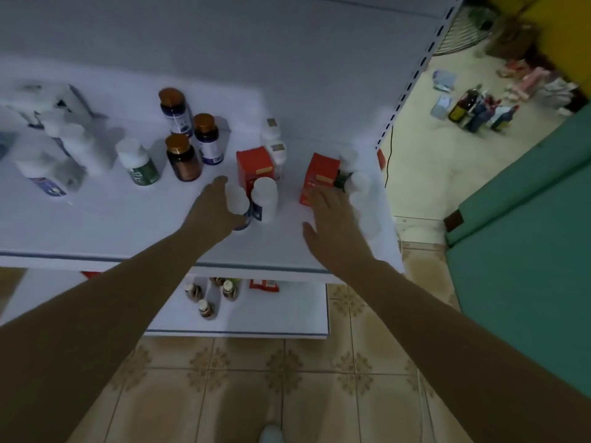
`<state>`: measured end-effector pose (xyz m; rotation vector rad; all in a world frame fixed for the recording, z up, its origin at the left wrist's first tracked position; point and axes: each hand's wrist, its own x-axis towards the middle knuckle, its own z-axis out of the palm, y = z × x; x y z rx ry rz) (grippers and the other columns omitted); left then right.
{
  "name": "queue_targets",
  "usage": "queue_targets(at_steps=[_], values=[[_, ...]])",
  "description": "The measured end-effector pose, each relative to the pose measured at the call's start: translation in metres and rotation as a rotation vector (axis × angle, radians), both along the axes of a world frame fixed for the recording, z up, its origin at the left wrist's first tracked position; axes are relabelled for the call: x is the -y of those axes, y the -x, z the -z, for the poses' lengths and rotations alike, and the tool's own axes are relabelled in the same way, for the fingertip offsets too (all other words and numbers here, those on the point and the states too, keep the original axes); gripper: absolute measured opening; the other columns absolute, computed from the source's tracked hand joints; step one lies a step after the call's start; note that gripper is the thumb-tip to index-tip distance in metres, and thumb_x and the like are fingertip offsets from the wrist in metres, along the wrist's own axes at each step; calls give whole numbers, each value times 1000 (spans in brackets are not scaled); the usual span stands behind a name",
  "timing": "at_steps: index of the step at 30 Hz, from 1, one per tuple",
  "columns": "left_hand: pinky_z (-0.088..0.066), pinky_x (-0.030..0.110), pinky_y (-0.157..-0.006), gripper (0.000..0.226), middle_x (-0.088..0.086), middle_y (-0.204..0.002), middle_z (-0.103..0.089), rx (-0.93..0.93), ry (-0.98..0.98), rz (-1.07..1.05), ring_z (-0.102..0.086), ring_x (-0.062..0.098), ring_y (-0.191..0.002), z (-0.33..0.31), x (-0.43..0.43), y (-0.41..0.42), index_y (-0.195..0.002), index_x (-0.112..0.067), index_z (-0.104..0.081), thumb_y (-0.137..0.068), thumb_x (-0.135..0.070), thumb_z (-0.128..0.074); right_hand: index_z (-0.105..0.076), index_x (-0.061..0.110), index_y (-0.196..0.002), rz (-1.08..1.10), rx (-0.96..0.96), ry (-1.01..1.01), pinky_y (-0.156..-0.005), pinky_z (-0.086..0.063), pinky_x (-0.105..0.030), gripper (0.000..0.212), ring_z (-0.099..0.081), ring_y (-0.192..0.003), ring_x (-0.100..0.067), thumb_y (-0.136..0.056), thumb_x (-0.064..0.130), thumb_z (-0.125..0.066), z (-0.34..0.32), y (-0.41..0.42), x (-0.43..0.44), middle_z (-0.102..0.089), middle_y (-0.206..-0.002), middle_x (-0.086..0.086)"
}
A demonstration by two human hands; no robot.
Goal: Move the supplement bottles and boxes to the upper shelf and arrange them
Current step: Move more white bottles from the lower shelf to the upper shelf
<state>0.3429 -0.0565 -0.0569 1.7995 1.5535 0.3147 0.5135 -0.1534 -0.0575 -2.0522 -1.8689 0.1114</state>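
Note:
On the white upper shelf my left hand wraps a white-capped bottle, with a second white bottle touching it on the right. My right hand lies flat with fingers apart, its tips at the near end of a red box. Another red box stands behind the white bottles. Three dark bottles with brown caps stand further left. Several white bottles cluster at the shelf's right end.
A green-labelled white bottle and blurred white bottles stand at the left. The lower shelf holds small brown bottles and a red packet. A slotted shelf post, teal panel and floor clutter lie to the right.

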Motion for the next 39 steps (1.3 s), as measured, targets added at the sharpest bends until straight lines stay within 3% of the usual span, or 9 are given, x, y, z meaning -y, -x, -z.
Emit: queue_targets(at_steps=[3, 7, 12, 15, 20, 26, 30, 34, 39], values=[[-35, 34, -101, 62, 14, -137, -47, 46, -33, -2, -45, 31, -126, 13, -4, -1, -134, -8, -39, -81, -13, -70, -34, 5, -141, -25, -161, 112, -108, -30, -34, 59, -40, -128, -30, -89, 15, -59, 15, 26, -40, -42, -140, -14], [-34, 27, -88, 50, 12, -127, -55, 130, -76, -13, -50, 28, -117, 24, -7, 3, -125, -8, -46, -81, -15, -70, -29, 6, -143, 35, -371, 127, -97, -40, -39, 63, -49, -118, -35, -90, 21, -60, 28, 46, -75, -45, -133, -20], [-34, 26, -85, 49, 5, -117, -57, 272, -3, -56, -50, 23, -112, 32, -9, 8, -122, -13, -47, -79, -10, -71, -39, 11, -128, 131, -544, 110, -80, -44, -31, 47, -55, -105, -30, -86, 13, -61, 33, 50, -86, -51, -120, -16], [-36, 26, -82, 43, -1, -105, -56, 331, 7, -100, -50, 19, -100, 29, -5, 14, -110, -15, -53, -74, -5, -74, -43, 16, -113, 132, -706, 148, -82, -51, -38, 38, -58, -97, -28, -82, 10, -64, 29, 47, -79, -56, -107, -10], [-43, 19, -69, 43, 0, -100, -59, 539, 132, -240, -53, 19, -94, -1, 15, 37, -105, -18, -56, -70, -7, -78, -50, 13, -122, 98, -883, 214, -69, -41, -12, 42, -54, -94, -11, -84, 20, -69, -4, 37, -46, -55, -108, 4], [-51, 30, -79, 27, 4, -98, -69, 922, 344, -215, -64, 22, -94, -60, 63, 67, -103, -21, -63, -81, -6, -66, -62, 25, -102, 37, -1356, 277, -93, -43, -36, 21, -59, -103, -21, -86, 13, -63, -62, 55, -5, -65, -105, 2], [-52, 26, -71, 24, 0, -88, -71, 1055, 355, -107, -69, 14, -80, -110, 96, 86, -109, -19, -60, -87, -9, -57, -61, 11, -114, -30, -1620, 259, -78, -51, -33, 28, -66, -85, -21, -86, 9, -57, -111, 81, 26, -69, -95, -6], [-51, 34, -76, 31, 14, -97, -65, 1122, 343, -12, -64, 23, -80, -166, 128, 119, -116, -10, -55, -87, -18, -59, -63, 12, -92, -114, -1612, 161, -71, -52, -34, 14, -64, -69, -22, -92, 16, -50, -175, 120, 65, -66, -81, -9], [-55, 38, -76, 51, 20, -103, -61, 1169, 278, 18, -61, 29, -81, -239, 174, 162, -110, -13, -57, -70, -43, -70, -72, 19, -65, -63, -1427, 15, -78, -50, -45, 37, -62, -66, -26, -84, 49, -61, -251, 175, 111, -68, -72, -8]])
